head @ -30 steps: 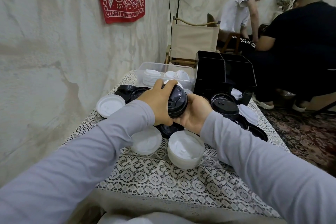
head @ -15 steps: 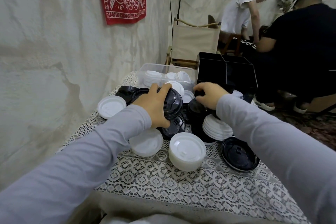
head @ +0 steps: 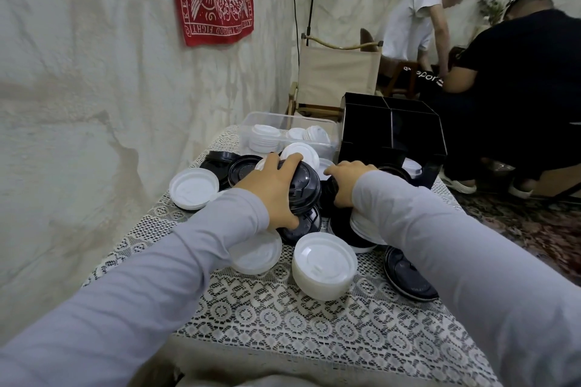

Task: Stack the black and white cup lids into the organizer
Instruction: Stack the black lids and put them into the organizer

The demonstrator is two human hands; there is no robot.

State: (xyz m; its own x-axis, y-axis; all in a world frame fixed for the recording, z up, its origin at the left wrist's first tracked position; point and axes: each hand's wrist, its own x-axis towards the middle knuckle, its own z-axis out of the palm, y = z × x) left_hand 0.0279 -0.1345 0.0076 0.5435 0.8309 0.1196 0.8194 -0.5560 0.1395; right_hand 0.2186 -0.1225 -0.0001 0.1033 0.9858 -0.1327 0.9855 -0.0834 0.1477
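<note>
My left hand (head: 269, 190) grips a stack of black lids (head: 304, 186) held on edge above the pile. Just to its right, my right hand (head: 345, 181) curls over another black lid (head: 328, 195) lying among the heap. A stack of white lids (head: 323, 264) stands at the front, with a single white lid (head: 193, 188) to the left and one black lid (head: 408, 276) flat on the right. The black organizer (head: 393, 132) stands behind the pile, its compartments open toward me.
A clear plastic bin (head: 283, 126) holding white lids sits beside the organizer. The lace-covered table (head: 283, 324) runs along a white wall on the left. A folding chair (head: 336, 75) and two people are beyond the table at the back right.
My right hand has let go of the stack in my left hand and moved right and down onto a black lid in the pile. My left hand has kept its stack nearly still.
</note>
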